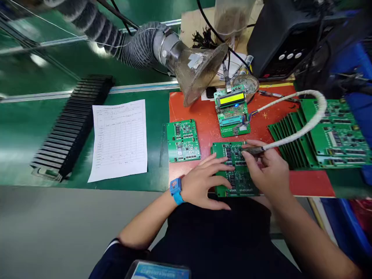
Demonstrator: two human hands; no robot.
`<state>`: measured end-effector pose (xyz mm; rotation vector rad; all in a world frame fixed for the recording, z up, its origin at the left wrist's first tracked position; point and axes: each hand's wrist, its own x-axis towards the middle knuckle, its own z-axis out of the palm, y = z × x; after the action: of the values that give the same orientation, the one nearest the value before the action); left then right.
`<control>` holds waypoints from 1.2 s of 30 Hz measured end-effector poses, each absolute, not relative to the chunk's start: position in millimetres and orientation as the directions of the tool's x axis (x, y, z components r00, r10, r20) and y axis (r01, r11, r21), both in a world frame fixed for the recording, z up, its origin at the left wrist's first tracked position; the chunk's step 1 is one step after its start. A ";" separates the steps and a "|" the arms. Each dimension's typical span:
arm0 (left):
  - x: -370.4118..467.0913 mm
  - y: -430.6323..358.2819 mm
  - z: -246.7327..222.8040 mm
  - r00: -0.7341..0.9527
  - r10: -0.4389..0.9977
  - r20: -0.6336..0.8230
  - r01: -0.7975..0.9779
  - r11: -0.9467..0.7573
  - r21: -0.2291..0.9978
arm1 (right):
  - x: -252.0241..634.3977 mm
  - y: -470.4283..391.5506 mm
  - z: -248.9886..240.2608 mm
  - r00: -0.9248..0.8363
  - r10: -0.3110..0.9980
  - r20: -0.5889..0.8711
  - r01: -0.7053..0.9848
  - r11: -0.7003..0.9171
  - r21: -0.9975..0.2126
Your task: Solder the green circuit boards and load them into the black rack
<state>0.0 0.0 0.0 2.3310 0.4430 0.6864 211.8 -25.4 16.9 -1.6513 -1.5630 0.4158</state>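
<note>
Head view, circuit board: the green circuit board [242,180] lies flat on the near edge of the red mat [263,124], in front of the person.
Left hand: the left hand [203,180], with a blue wristband [176,190], is spread palm down, its fingers reaching over the board's left part and hiding some of it.
Right hand: the right hand [266,166] pinches a dark probe [254,150] above the board's far right part; whether the tip touches is hard to tell.
Cable: a white-sleeved cable [308,126] arches from the probe over the stacked boards [340,133] at right, then back toward the tester [231,111].
Tester: just beyond the board, its yellow display lit.
Second board: a smaller board [183,140] lies left of the tester.
Fume funnel: the funnel [197,69] on a grey hose [139,44] overhangs the mat's far left part.
Far right: a black box [285,46].
Left: a printed sheet [119,143] lies beside a black slotted rack [74,124].
</note>
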 end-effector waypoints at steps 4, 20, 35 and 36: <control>-1.4 -0.3 1.4 0.811 0.478 0.337 0.148 -0.726 0.672 | 213.4 -26.2 11.8 0.183 0.936 0.300 0.669 0.104 -0.736; 2.0 -3.2 2.4 0.787 0.509 0.349 0.190 -0.738 0.647 | 213.3 -27.7 9.1 0.186 0.935 0.301 0.654 0.110 -0.749; -2.2 -2.9 -18.3 0.534 0.559 0.634 0.253 -0.821 0.512 | 217.1 -33.4 23.1 0.249 0.944 0.217 0.476 0.076 -0.876; -1.6 -2.3 -18.3 0.544 0.564 0.621 0.266 -0.818 0.510 | 219.5 -38.7 26.3 0.264 0.945 0.191 0.422 0.065 -0.904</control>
<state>-1.6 -2.3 -18.3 2.4288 0.6817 1.1641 219.5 -38.7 26.3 -1.5294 -1.3225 0.6536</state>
